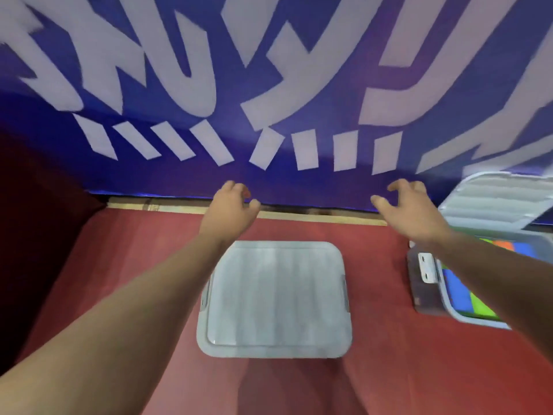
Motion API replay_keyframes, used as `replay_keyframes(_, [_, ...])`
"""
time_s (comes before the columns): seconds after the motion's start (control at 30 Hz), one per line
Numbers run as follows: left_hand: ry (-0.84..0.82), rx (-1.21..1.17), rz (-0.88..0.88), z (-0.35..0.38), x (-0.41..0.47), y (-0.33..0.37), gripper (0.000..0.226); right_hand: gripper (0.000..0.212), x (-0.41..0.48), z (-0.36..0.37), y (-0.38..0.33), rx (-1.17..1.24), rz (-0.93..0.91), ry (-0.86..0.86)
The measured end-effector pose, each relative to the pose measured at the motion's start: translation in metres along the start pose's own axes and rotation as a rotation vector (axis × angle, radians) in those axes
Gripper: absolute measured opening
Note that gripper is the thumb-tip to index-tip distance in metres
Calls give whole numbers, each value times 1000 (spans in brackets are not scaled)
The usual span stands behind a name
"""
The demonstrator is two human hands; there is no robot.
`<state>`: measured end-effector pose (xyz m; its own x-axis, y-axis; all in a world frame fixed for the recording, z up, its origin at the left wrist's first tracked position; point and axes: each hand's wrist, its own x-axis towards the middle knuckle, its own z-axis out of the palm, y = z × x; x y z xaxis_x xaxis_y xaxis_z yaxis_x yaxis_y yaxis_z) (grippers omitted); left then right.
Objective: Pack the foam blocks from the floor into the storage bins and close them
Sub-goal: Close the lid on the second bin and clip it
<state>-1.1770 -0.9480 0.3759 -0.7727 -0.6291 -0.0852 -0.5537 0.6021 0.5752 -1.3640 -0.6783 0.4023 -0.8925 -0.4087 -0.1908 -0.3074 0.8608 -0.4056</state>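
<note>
A storage bin with its grey lid [275, 298] down stands on the red floor at the centre. Both my arms reach out past it, one on each side. My left hand [232, 205] hovers beyond the bin's far left corner, fingers loosely curled, holding nothing. My right hand [407, 208] hovers beyond the far right corner with its fingers spread and empty. A second bin [431, 298] sits at the right edge with blue, green and orange foam blocks [460, 292] inside. Its lid [496, 199] stands raised behind it. My right forearm covers part of that bin.
A blue banner with large white shapes [269, 85] hangs as a wall just behind the bins. A pale wooden strip [179, 206] runs along its base. A dark red drape [36, 205] closes off the left side. Red floor [134, 250] lies around the centre bin.
</note>
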Motion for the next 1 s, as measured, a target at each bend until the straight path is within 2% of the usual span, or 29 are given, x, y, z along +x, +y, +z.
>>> replay_keyframes(0.13, [-33, -6, 143, -31, -11, 113, 34, 50, -18, -110, 25, 8, -25, 88])
replay_keyframes(0.3, [-32, 40, 219, -31, -31, 248, 39, 49, -33, -225, 103, -49, -42, 126])
replay_keyframes(0.6, [-16, 26, 190, 37, -60, 474, 28, 53, -41, -392, 286, -122, -40, 109])
replay_keyframes(0.8, [-78, 14, 208, 93, -37, 563, 19, 50, -10, -439, 375, -81, 29, 118])
replay_keyframes(1.0, [-166, 41, 224, 196, 23, 596, 18, 40, 59, -415, 448, -99, 84, 57])
